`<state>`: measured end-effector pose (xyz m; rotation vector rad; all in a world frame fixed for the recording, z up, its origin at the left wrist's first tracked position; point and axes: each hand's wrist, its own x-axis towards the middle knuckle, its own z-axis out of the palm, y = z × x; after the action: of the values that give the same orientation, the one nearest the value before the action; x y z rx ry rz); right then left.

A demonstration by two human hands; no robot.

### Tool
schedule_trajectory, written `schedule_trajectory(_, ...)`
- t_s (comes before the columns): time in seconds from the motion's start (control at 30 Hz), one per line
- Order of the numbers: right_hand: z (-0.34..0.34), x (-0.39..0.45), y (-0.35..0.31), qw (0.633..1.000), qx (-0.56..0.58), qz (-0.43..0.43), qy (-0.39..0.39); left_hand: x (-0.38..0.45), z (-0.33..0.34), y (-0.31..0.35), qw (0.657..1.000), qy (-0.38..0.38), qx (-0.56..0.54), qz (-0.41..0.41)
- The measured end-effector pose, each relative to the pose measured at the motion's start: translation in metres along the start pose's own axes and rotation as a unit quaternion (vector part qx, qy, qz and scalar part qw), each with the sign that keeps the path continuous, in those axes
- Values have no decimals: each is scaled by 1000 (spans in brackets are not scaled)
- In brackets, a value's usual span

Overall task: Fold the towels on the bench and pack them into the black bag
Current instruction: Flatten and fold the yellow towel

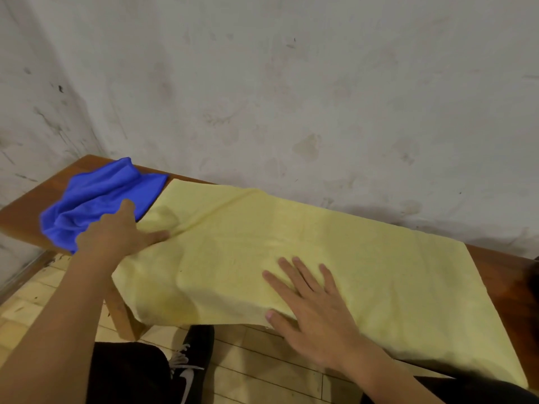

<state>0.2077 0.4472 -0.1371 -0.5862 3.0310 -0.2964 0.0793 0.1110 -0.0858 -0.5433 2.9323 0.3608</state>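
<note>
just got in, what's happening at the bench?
A person is spreading a yellow towel flat on the wooden bench. The right hand lies flat on it, fingers spread, near the front edge. The left hand rests at the towel's left end, beside a crumpled blue towel. Nothing is folded yet, and no bag is in view.

Perhaps a plain home room: stained wall (pixel 320 83), wooden bench (pixel 501 275), tiled floor (pixel 262 374).

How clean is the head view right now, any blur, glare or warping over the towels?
Head view: soft and slightly blurred overall, no glare; wide-angle warp bends the bench; yellow towel evenly lit, blue towel oversaturated; faint shadow along the wall.
</note>
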Motion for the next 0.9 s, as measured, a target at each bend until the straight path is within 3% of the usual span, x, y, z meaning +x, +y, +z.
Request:
schedule_trajectory(0.2,-12,13,23,989,-9,67,128,-11,20,37,991,47,51,113)
schedule_trajectory(0.43,-6,23,52,987,-10,161,16,-16,61,84,966,-111,36,230)
schedule_trajectory(0.67,-9,15,70,978,-25,205,-11,-10,68,108,962,-133,75,226)
schedule_trajectory(0.9,-10,-7,86,974,-18,227,8,-15,74,136,957,-134,84,243)
